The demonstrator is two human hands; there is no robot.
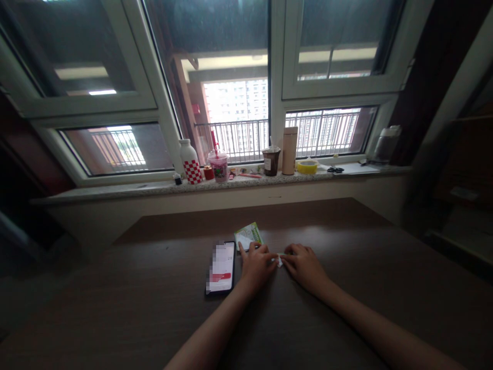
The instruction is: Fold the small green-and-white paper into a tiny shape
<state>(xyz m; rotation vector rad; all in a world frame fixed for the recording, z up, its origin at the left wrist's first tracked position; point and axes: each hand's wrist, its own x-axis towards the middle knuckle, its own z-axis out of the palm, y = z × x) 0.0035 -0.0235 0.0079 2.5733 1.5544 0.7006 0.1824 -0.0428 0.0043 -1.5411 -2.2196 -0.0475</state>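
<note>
A small white piece (279,261), maybe folded paper, lies between my two hands low over the brown table; its exact kind is too small to make out. My left hand (257,266) has its thumb side pressed against the left of this piece, while its outer finger reaches out beside a green and white packet (248,234). From the other side, my right hand (307,266) pinches the piece with bent fingers and thumb. Part of the packet is covered by my left fingers. A phone (222,268) with a lit screen lies to the left of my left hand.
The brown table (154,288) ends at a window wall. On the stone sill (154,189) stand a checkered bottle (192,167), a pink cup (220,167), a dark drink cup (271,162), a tan flask (289,151), yellow tape (307,167) and black scissors (335,169).
</note>
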